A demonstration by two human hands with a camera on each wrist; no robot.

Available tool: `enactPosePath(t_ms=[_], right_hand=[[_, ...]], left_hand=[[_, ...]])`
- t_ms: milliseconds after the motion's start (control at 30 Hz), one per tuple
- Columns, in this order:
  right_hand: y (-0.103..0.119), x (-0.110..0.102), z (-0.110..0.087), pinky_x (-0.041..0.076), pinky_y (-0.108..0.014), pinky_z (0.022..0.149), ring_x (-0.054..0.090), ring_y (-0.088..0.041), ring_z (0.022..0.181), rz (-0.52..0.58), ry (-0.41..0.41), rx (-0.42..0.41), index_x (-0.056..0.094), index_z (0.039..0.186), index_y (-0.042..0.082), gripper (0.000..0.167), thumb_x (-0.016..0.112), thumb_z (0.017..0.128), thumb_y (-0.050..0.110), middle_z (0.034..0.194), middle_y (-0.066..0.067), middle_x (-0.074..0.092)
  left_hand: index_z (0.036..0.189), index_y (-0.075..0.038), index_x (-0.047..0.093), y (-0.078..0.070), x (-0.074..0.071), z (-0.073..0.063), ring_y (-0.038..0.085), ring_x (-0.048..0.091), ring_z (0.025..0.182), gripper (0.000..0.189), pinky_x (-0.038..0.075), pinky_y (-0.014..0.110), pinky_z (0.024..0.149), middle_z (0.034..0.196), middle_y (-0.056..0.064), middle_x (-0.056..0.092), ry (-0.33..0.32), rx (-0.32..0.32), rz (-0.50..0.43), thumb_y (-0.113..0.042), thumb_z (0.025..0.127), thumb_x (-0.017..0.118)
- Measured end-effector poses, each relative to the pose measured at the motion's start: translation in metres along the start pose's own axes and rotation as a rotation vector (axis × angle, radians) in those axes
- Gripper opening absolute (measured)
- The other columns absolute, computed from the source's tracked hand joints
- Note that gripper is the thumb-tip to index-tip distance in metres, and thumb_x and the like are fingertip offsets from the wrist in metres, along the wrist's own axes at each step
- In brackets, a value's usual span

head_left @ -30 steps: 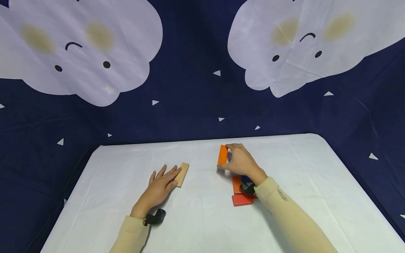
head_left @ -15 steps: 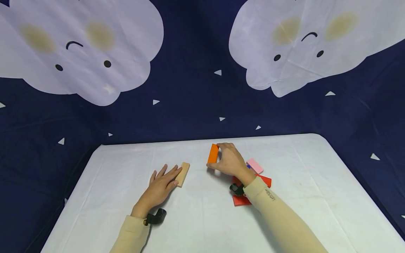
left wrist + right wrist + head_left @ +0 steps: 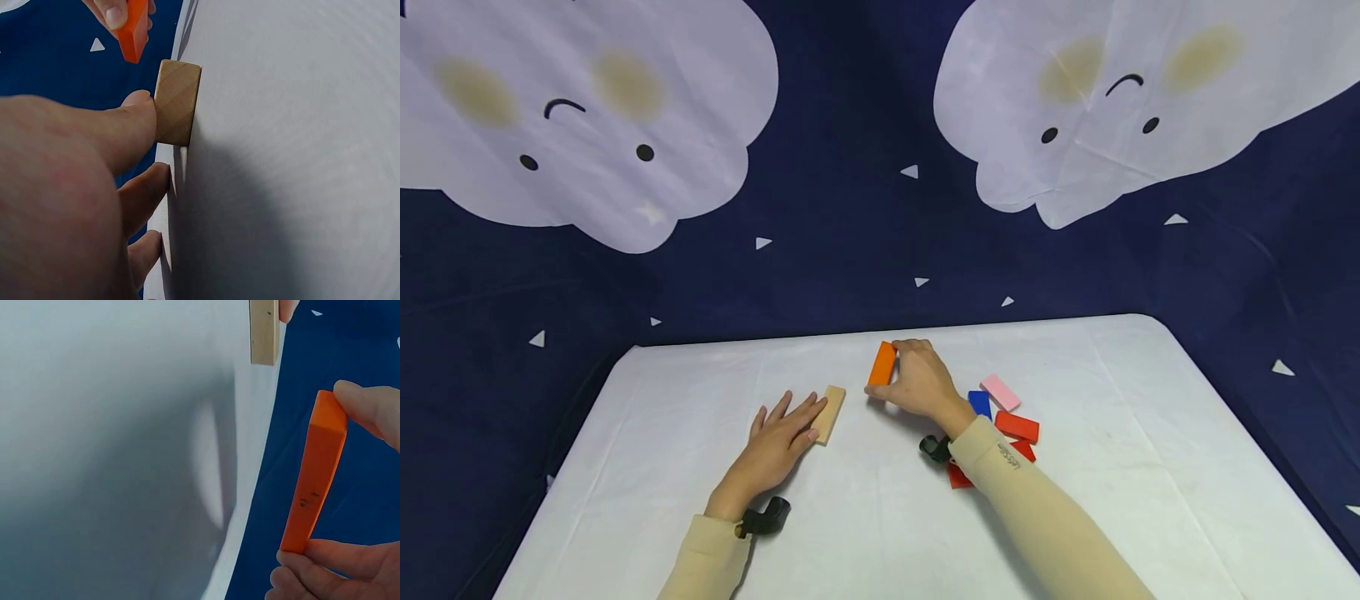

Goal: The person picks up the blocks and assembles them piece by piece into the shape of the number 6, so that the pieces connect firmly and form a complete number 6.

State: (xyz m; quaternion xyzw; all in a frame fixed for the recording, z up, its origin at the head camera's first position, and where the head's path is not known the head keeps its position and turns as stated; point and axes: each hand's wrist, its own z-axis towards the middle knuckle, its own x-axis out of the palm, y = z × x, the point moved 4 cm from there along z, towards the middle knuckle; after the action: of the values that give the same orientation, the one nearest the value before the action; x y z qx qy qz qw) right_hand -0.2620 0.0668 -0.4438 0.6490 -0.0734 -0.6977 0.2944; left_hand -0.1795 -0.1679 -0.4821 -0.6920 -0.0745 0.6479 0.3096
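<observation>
A plain wooden block (image 3: 831,414) lies flat left of the table's middle. My left hand (image 3: 772,450) rests beside it with fingers spread, the fingertips reaching onto its near-left side. In the left wrist view the thumb touches the end of the wooden block (image 3: 178,103). To the right, my right hand (image 3: 923,383) pinches an orange block (image 3: 882,364) by its two ends, thumb at one and fingers at the other. The right wrist view shows the orange block (image 3: 314,478) held up off the white tabletop.
Right of the right wrist lie a blue block (image 3: 979,402), a pink block (image 3: 1001,392) and red blocks (image 3: 1017,427), partly hidden by the right sleeve. A white cloth (image 3: 865,533) covers the table. Behind its far edge hangs a dark blue curtain (image 3: 842,167) with cloud prints.
My right hand has carried the orange block leftward, closer to the wooden block. The blue, pink and red blocks have come into view behind it. My left hand has stayed in place.
</observation>
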Motion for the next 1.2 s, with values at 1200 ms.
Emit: enactPosePath(t_ms=[1200], right_hand=[[0.032, 0.031, 0.023, 0.044, -0.041, 0.106, 0.058, -0.036, 0.118, -0.082, -0.009, -0.004, 0.065, 0.125, -0.008, 0.083, 0.082, 0.076, 0.055, 0.128, -0.02, 0.065]], left_hand=[[0.153, -0.018, 0.045, -0.002, -0.001, 0.0, 0.045, 0.018, 0.15, 0.049, 0.004, 0.074, 0.113, 0.157, 0.01, 0.041, -0.008, 0.005, 0.01, -0.032, 0.107, 0.051]])
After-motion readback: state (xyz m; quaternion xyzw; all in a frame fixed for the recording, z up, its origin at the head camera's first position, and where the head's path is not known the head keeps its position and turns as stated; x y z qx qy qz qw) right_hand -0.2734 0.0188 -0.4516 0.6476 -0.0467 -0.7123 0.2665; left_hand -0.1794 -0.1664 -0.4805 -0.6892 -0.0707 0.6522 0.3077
